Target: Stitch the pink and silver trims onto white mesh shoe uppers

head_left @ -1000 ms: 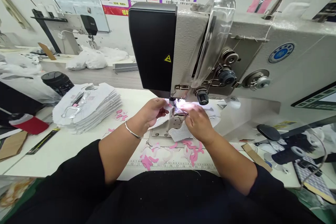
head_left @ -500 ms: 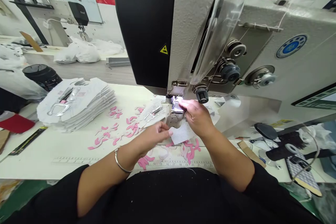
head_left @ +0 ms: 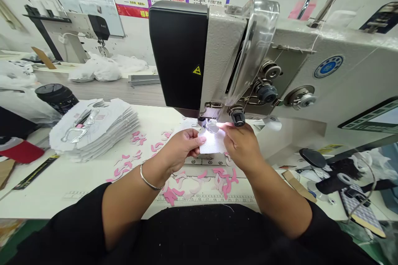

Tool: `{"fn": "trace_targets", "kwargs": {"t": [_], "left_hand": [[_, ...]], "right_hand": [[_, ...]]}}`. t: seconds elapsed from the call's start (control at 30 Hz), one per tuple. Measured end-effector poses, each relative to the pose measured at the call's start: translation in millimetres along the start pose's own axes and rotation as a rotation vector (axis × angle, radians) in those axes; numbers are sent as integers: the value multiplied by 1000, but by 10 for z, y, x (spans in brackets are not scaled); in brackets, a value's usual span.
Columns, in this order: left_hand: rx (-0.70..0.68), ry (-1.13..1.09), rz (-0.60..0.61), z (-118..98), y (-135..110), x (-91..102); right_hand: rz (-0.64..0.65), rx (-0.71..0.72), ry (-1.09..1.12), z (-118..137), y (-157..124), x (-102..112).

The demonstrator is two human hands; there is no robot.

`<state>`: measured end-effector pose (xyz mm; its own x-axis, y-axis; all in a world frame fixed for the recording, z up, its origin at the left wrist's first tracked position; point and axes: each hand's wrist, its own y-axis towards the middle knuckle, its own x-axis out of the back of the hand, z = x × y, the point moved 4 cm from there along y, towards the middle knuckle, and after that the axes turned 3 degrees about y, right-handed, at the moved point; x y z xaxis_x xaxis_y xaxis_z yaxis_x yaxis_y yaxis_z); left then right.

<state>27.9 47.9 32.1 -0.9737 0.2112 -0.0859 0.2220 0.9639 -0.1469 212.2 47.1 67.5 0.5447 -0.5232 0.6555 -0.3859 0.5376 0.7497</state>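
The left hand (head_left: 184, 147) pinches the white piece (head_left: 212, 142) below the sewing head (head_left: 180, 58); the half-curled right hand (head_left: 244, 147) touches its other side (its grip, I cannot tell). Uneven pulling could skew it.

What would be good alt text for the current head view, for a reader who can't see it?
A person's left hand pinches the left edge of a white cloth, right hand at its right edge, under the light of a sewing machine. Pink scraps lie scattered on the table, and a stack of white pieces stands at left.
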Motion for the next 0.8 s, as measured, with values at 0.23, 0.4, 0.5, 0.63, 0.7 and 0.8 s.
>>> {"fn": "trace_targets", "kwargs": {"t": [0.23, 0.4, 0.5, 0.63, 0.7, 0.8], "left_hand": [[27, -43, 38, -87, 95, 59], [18, -34, 8, -119, 173, 99], [8, -50, 6, -98, 221, 108], [-26, -84, 29, -58, 213, 136], [-50, -55, 25, -13, 158, 194], [-84, 220, -19, 145, 30, 355]], "right_hand": [[227, -24, 138, 35, -110, -33], [237, -56, 121, 20, -78, -78], [216, -49, 113, 22, -98, -79], [-24, 92, 170, 97, -300, 77], [-97, 193, 276, 151, -490, 130], [100, 219, 363, 173, -796, -36]]}}
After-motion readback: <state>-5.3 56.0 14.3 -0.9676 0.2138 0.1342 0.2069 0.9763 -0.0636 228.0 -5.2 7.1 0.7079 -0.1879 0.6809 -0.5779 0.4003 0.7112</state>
